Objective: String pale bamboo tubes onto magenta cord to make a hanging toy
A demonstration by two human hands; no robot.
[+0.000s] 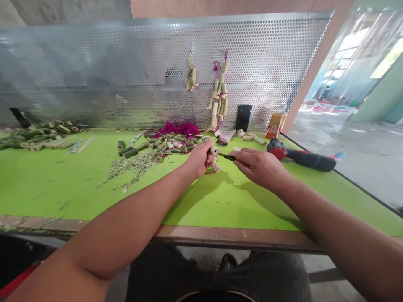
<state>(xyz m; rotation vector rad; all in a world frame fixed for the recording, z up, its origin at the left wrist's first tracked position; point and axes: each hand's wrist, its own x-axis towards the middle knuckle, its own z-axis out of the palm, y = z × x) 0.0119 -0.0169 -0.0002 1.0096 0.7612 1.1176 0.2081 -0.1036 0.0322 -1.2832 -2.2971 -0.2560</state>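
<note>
bamboo (pixel 215 150) in left hand (pixel 201 159), knife (pixel 227 157) in right (pixel 258 165)

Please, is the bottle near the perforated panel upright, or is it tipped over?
Upright: the bottle stands on the green table, neck end uppermost.

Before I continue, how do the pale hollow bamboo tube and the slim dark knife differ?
The pale hollow bamboo tube is short and round; the slim dark knife is flat and narrow. The tube is in the left hand, the knife in the right hand. Both are held.
</note>
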